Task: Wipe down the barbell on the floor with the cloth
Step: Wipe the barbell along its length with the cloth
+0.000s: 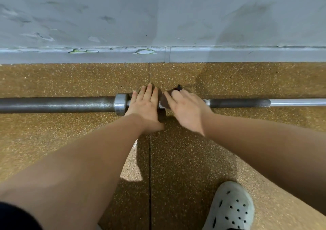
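Steel barbell (56,104) under flat left hand (145,106), right hand (185,109) gripping dark cloth (163,99).

**Surroundings: floor, wall, one shoe**

Speckled tan rubber floor (53,141) w/ a dark seam (150,159) running front to back thru the middle. Along its far edge, a grey skirting board (229,55) w/ chipped paint patches (145,51) left of centre. Above that, a grey wall (158,14), scuffed & smudged. Near the floor's front-right corner, a pale perforated clog (231,208). Dark fabric (15,217) at front-left corner.
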